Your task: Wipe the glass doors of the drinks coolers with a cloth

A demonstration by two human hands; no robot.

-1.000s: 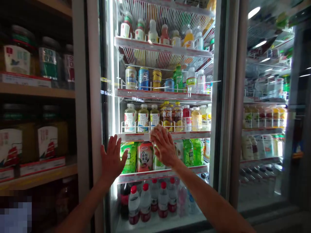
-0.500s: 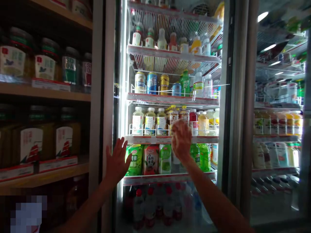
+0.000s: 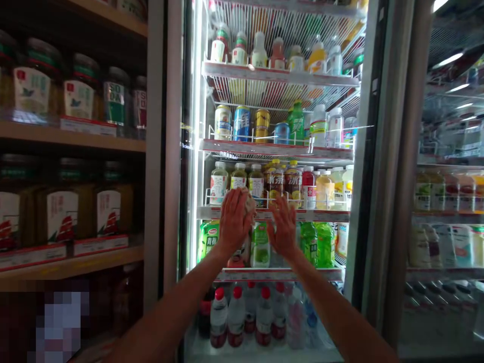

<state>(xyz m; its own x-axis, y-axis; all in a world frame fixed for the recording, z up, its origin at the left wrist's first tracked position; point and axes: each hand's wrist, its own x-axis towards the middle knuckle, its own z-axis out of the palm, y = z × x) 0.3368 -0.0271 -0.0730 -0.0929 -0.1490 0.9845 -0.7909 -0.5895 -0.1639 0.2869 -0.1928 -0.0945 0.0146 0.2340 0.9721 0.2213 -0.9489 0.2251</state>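
Observation:
My left hand (image 3: pixel 233 222) presses a crumpled light-brown cloth (image 3: pixel 249 205) against the glass door (image 3: pixel 212 348) of a lit drinks cooler. The cloth shows mainly along the thumb side of that hand, and the palm hides the rest. To its right, my right hand (image 3: pixel 283 227) is held up with its fingers apart, holding nothing. It looks to be at or close to the glass; actual contact is hard to make out. Behind the hands, through the pane, stand tea bottles (image 3: pixel 256 184) and green drink bottles (image 3: pixel 260 244).
Inside the cooler, wire shelves hold cans (image 3: pixel 242 123), small bottles and red-capped bottles (image 3: pixel 236 317) at the bottom. Wooden shelves (image 3: pixel 75 259) with large bottles stand to the left. Another glass-fronted cooler (image 3: pixel 446 272) is on the right. A blurred patch covers the lower left corner.
The cloth has passed from my right hand to my left. My left hand has moved right, across the pane; my right hand is slightly lower, with fingers now spread. The view has shifted slightly.

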